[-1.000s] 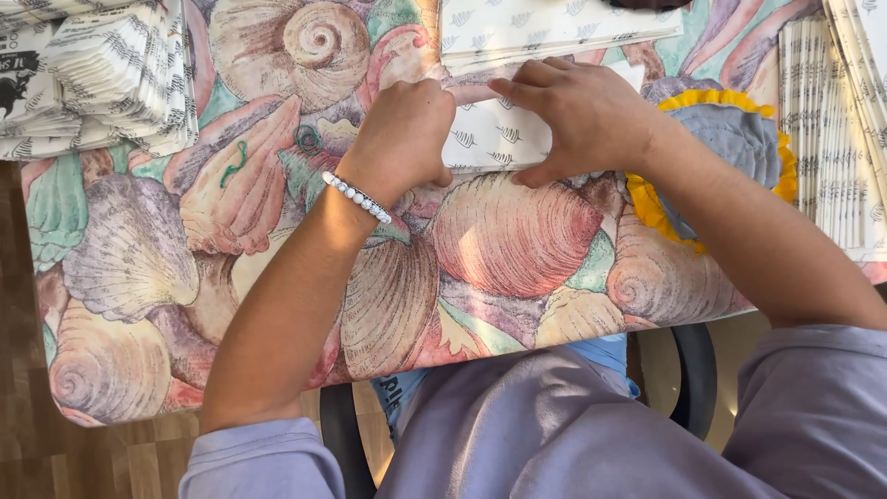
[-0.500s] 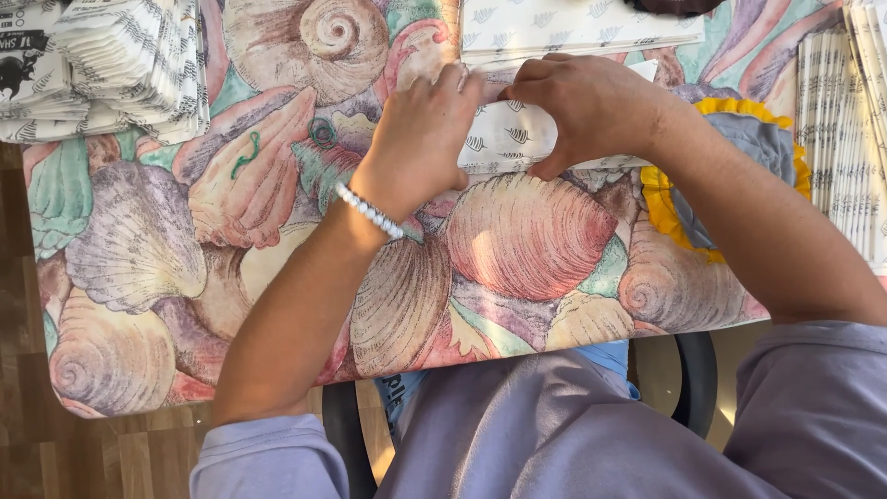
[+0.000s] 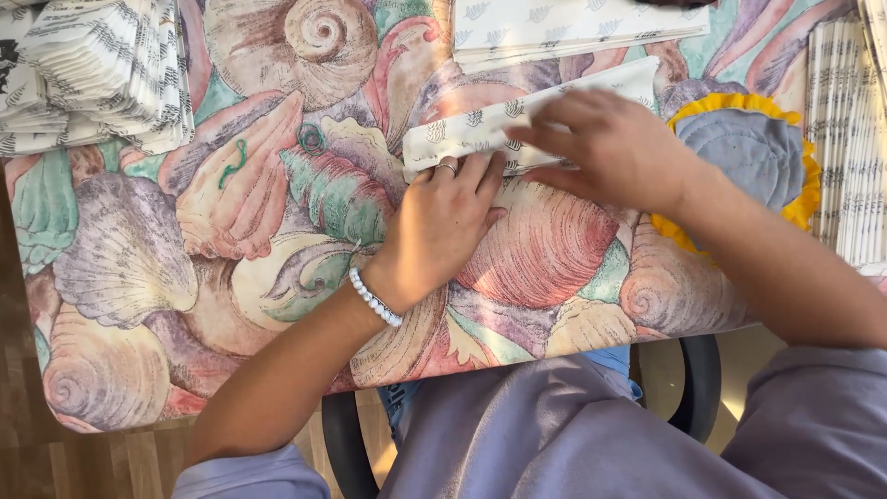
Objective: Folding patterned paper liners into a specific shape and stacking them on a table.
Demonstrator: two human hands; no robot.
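One head-worn camera looks steeply down, close above the shell-patterned tablecloth (image 3: 139, 268).

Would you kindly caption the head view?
Both hands, left hand and right hand, press a folded patterned napkin on shell-print tablecloth.

Folded napkin (image 3: 490, 129) sits mid-bench (image 3: 231, 268), both hands on it: left hand (image 3: 443, 226) on its near edge, right hand (image 3: 610, 148) on top. Stack of folded napkins (image 3: 92, 74) far left, flat sheets (image 3: 573, 23) behind, round mat (image 3: 748, 157) right, another stack (image 3: 850, 139) beyond that.
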